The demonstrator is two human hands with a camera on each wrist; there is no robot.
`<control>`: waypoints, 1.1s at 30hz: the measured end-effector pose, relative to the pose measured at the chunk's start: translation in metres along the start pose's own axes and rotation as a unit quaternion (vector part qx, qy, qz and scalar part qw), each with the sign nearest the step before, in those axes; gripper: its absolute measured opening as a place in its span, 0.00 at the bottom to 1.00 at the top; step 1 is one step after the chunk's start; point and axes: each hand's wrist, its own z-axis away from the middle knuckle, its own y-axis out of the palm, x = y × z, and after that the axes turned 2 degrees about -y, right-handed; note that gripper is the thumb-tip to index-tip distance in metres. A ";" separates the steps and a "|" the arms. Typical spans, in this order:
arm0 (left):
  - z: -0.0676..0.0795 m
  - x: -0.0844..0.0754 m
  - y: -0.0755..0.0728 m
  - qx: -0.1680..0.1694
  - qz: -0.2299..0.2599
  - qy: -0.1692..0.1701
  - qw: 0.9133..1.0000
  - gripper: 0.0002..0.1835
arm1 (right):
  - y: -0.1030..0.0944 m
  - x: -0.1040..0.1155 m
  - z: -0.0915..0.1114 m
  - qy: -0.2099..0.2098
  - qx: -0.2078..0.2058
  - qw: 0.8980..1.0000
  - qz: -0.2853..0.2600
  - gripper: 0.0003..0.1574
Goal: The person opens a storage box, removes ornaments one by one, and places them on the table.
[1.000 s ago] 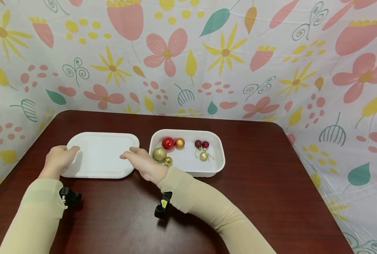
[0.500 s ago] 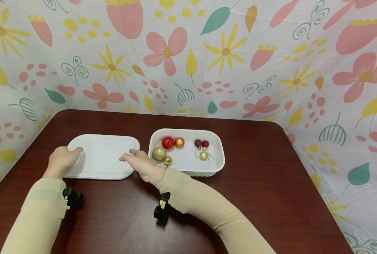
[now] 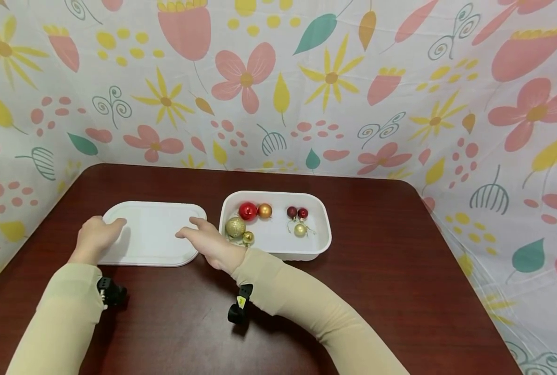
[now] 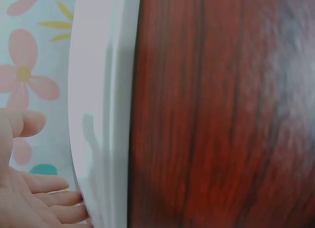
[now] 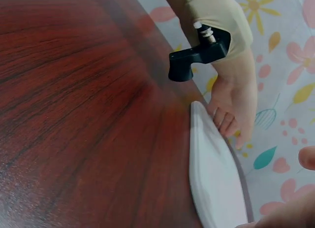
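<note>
Cloth (image 3: 255,135) fills the bg: white fabric, soft creases, pink/yellow/teal flower + leaf print. In front of it I've got the table (image 3: 400,271), dark reddish-brown, streaky wood-look grain, glossy, rounded far corners.

L sleeve (image 3: 58,307) + R sleeve (image 3: 320,307): beige, smooth, stretchy-looking; R one creased at the elbow.

Lid (image 3: 154,234): flat on table at left, btwn the hands; white, smooth, prob. plastic, rounded ends, stepped rim visible on my L wrist cam. Box (image 3: 276,234) sits just right of it, small gap btwn; white, shallow, rounded corners.

L hand (image 3: 96,237) at lid's left end: thumb well apart from straight fingers, nothing clamped; fingertips at the rim, thumb clear above the top face. R hand (image 3: 211,245) at lid's right end, in front of box's near left corner: thumb out straight over lid, apart from fingers, no pinch; fingers partly hidden, can't tell how firmly they touch.

L cam (image 3: 112,291) + R cam (image 3: 240,304): black, hard, strapped at cuffs.

Balls in box, L side: gold glitter ball (image 3: 235,227), rough; shiny red ball (image 3: 248,211); orange-gold ball (image 3: 265,210); small gold ball (image 3: 248,237). R side: pale gold ball (image 3: 300,230), two small dark red balls (image 3: 292,212).
</note>
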 end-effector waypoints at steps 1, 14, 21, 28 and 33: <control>0.000 -0.002 0.001 0.000 0.007 0.003 1.000 0.44 | -0.001 0.001 0.001 -0.007 0.003 1.000 0.005 0.42; 0.007 -0.032 0.023 -0.032 0.049 0.064 0.996 0.41 | -0.020 0.027 0.017 -0.054 0.039 0.996 0.054 0.31; 0.013 -0.043 0.035 -0.032 0.064 0.074 0.995 0.40 | -0.042 0.034 0.022 -0.075 0.044 0.991 0.100 0.25; 0.022 -0.054 0.045 -0.037 0.083 0.099 0.991 0.37 | -0.065 0.035 0.022 -0.096 0.056 0.985 0.135 0.21; 0.029 -0.065 0.050 -0.032 0.101 0.123 0.987 0.35 | -0.078 0.034 0.023 -0.132 0.037 0.965 0.223 0.19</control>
